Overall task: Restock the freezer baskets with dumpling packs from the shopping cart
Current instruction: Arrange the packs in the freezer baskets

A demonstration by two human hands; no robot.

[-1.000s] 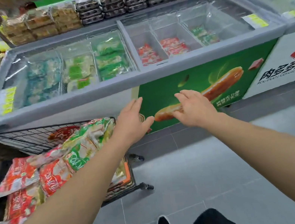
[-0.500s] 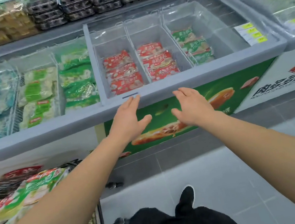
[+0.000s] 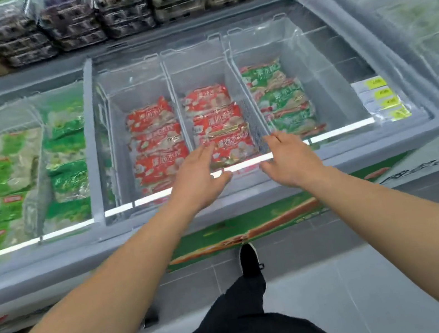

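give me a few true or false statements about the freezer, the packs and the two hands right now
1. Both hands hold nothing. True: the left hand and the right hand are open, fingers spread, over the front edge of the freezer.
2. The left and middle baskets under the open part hold red packs. True: red packs fill both.
3. The right basket is filled with red packs. False: it holds green packs.
4. The left hand grips a red pack. False: it holds nothing.
5. The shelf behind the freezer is bare. False: stacked dark trays sit on it.
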